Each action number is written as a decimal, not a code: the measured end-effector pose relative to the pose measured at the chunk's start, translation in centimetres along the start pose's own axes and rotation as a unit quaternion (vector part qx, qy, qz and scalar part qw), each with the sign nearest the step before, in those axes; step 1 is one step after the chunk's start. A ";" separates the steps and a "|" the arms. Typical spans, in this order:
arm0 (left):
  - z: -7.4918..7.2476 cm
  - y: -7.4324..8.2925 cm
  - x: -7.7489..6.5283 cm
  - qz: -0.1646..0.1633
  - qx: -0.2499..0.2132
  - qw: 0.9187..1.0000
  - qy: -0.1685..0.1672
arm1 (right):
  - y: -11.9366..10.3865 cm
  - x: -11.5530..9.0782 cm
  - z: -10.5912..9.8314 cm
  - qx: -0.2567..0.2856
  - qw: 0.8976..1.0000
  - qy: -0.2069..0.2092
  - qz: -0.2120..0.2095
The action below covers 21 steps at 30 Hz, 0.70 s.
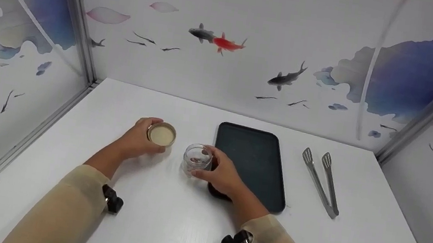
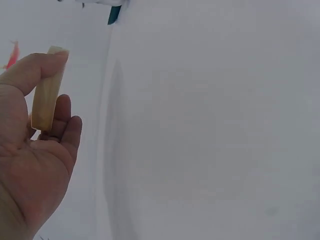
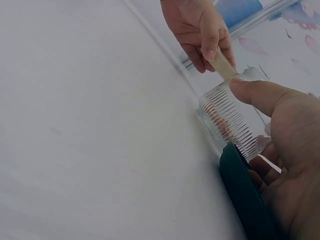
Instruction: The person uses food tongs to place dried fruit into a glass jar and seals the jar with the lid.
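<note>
My left hand [image 1: 139,140] pinches a round gold lid [image 1: 162,135] by its rim, with its pale inner face turned up in the head view. Seen edge-on in the left wrist view, the lid [image 2: 48,90] sits between thumb and fingers. To the right of it, my right hand [image 1: 223,171] grips a clear ribbed jar [image 1: 197,161] around its side. The jar's mouth is uncovered, and small reddish-brown pieces lie inside. In the right wrist view the jar [image 3: 225,117] stands beside the dark tray's edge, and my right fingers partly hide it.
A dark rectangular tray [image 1: 251,155] lies on the white table [image 1: 169,224], partly under my right hand. Farther right lie metal tongs [image 1: 323,183] with their slotted ends spread apart. White panels printed with fish [image 1: 226,44] enclose the table at the back and sides.
</note>
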<state>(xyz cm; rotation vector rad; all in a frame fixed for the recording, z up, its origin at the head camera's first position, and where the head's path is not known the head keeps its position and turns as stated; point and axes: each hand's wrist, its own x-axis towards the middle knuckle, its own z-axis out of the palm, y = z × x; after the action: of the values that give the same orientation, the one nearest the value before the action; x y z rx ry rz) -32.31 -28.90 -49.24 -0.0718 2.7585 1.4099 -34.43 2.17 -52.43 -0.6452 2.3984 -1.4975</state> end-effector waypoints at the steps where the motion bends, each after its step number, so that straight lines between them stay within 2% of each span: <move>1: 0.2 0.3 -0.2 0.003 -0.004 1.000 0.000 | 0.0 0.0 0.0 0.000 1.000 0.002 -0.001; 9: 1.0 1.1 -1.2 0.035 -0.046 0.998 -0.004 | -0.2 -0.1 0.0 0.041 0.998 0.013 -0.038; 14: 1.3 1.6 -2.0 0.038 -0.075 0.996 -0.009 | -0.4 -0.2 -0.1 0.050 0.996 0.047 -0.052; 21: 1.6 2.2 -2.7 0.053 -0.142 0.988 -0.019 | -1.1 -0.4 -0.1 0.071 0.992 0.090 -0.060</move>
<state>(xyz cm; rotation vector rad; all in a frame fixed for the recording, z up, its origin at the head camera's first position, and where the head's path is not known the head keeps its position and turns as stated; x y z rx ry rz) -29.74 -26.23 -48.26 0.0935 2.5452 1.8008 -33.88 1.97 -51.43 -0.6581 2.3897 -1.8302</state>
